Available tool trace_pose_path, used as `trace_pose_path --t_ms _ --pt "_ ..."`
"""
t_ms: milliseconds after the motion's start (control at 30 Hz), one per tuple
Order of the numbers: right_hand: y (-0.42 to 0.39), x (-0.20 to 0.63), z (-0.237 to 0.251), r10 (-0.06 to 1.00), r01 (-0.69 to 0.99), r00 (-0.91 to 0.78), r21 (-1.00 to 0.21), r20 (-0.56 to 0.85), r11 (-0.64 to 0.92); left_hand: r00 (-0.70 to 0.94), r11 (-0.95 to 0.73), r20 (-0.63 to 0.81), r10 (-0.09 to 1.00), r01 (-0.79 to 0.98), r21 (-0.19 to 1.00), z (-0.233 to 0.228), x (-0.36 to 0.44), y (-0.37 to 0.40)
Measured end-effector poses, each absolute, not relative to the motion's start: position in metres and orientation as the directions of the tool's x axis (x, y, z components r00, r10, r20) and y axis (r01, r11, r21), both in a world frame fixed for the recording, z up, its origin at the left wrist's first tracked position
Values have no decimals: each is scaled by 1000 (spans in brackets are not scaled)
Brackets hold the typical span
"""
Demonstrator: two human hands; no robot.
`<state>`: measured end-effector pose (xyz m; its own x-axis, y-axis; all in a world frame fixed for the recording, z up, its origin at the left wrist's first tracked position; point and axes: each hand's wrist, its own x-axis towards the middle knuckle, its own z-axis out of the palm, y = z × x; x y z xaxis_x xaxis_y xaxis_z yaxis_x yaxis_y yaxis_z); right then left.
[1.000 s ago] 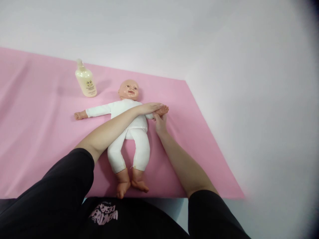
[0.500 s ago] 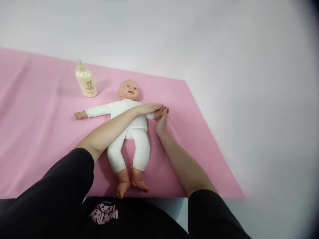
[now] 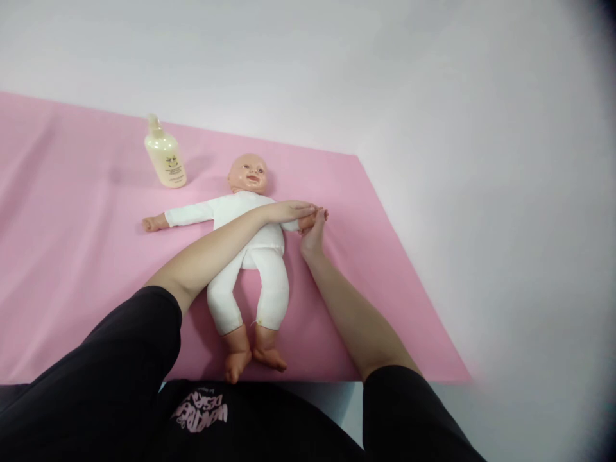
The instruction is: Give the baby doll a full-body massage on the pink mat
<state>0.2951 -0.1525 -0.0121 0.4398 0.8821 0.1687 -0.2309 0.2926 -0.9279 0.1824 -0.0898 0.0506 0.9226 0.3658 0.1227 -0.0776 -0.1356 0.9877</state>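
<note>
A baby doll (image 3: 248, 218) in a white cloth suit lies on its back on a pink cover (image 3: 366, 289). My left forearm crosses the doll's belly, and my left hand (image 3: 293, 210) is closed over the top of the doll's hand (image 3: 306, 222) on the right side. From below and to the right, my right hand (image 3: 314, 237) grips that same small hand, its thumb raised along it. Both hands meet there, so most of my right fingers and part of the doll's hand are hidden.
A pale yellow pump bottle (image 3: 166, 157) with a printed label stands up and left of the doll's head. The doll's other arm (image 3: 190, 213) stretches out to the left. Its bare feet (image 3: 238, 359) lie close to the near edge of the cover.
My left fingers have shifted very slightly on the doll's hand. The doll's body and the bottle stay where they were.
</note>
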Motion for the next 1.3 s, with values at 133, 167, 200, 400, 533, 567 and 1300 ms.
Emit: trace_pose_path --t_ms 133,167,200,400,533,567,1300 --pt "-150 296 -14 883 -255 455 -932 120 258 922 -131 122 367 -79 988 48 182 -88" --pt "-150 296 -14 880 -256 461 -932 115 256 923 -134 126 364 -82 988 47 183 -87" --pt "-149 296 -14 878 -254 465 -933 114 255 923 -137 129 363 -84 987 46 183 -86" --pt "-153 296 -14 880 -171 444 -948 171 270 907 -128 107 408 -59 990 44 185 -85" --pt "-157 296 -13 886 -99 398 -950 235 297 909 -120 126 398 -84 989 49 183 -89" --pt "-157 296 -13 888 -91 392 -950 240 298 911 -122 128 393 -86 989 51 182 -90" --pt "-160 289 -9 893 -147 402 -948 203 281 893 -11 31 448 -29 1000 51 183 -90"
